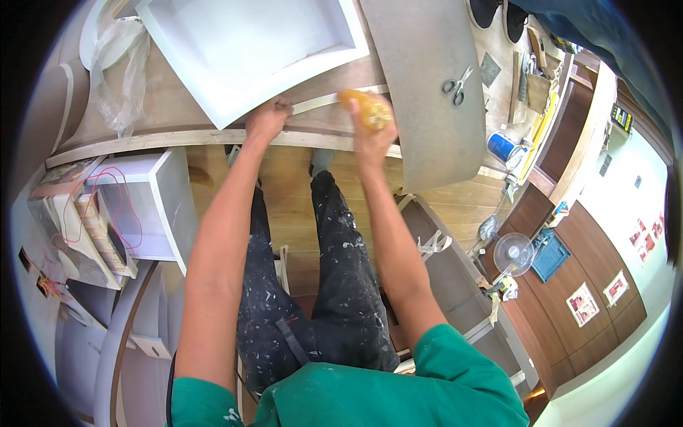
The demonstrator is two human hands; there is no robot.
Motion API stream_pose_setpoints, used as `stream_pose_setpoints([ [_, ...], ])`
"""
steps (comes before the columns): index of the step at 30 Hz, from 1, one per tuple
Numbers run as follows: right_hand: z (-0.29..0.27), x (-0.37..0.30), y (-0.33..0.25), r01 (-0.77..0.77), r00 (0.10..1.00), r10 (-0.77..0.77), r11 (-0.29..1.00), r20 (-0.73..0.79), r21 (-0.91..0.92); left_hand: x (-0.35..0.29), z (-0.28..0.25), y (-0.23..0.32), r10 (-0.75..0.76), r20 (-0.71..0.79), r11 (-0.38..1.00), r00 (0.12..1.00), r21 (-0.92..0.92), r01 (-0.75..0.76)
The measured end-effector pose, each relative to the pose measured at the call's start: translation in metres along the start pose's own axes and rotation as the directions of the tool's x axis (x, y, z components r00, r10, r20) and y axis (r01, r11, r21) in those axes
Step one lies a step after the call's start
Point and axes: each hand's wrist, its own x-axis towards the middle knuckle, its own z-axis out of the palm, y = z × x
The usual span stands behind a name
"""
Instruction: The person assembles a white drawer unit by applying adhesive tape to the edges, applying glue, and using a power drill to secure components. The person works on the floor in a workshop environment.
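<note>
My left hand (269,119) pinches the left end of a narrow pale strip (316,104), just below the corner of a white shallow box (284,43). The strip runs right across the brown bench top (167,92) to a grey-brown sheet. My right hand (376,139) is closed round an amber-yellow bottle-like object (371,110) with whitish patches, held over the strip. Motion blurs that hand and object, so I cannot tell whether the object touches the strip.
Scissors (457,87) lie on the grey-brown sheet (430,64), which curves over the bench's front edge. Crumpled clear plastic (117,78) is at left. White open cabinets (146,213) with red wire stand lower left. A blue-labelled can (501,147) and a fan (514,254) are at right.
</note>
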Motion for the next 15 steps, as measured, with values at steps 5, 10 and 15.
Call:
stream_pose_setpoints([
  [5, 0.029, -0.014, -0.007, 0.108, 0.988, -0.103, 0.994, 0.118, -0.036, 0.001, -0.006, 0.014, -0.039, 0.019, 0.999, 0.999, 0.006, 0.039],
  [10, -0.006, 0.021, 0.016, -0.009, 0.999, 0.008, 0.999, -0.042, -0.031, 0.002, -0.003, 0.010, 0.011, 0.002, 1.000, 1.000, -0.021, -0.011],
  [15, 0.001, 0.002, 0.005, -0.111, 0.994, 0.111, 0.985, 0.013, 0.128, 0.008, 0.001, 0.004, 0.002, -0.011, 1.000, 1.000, -0.006, -0.002],
])
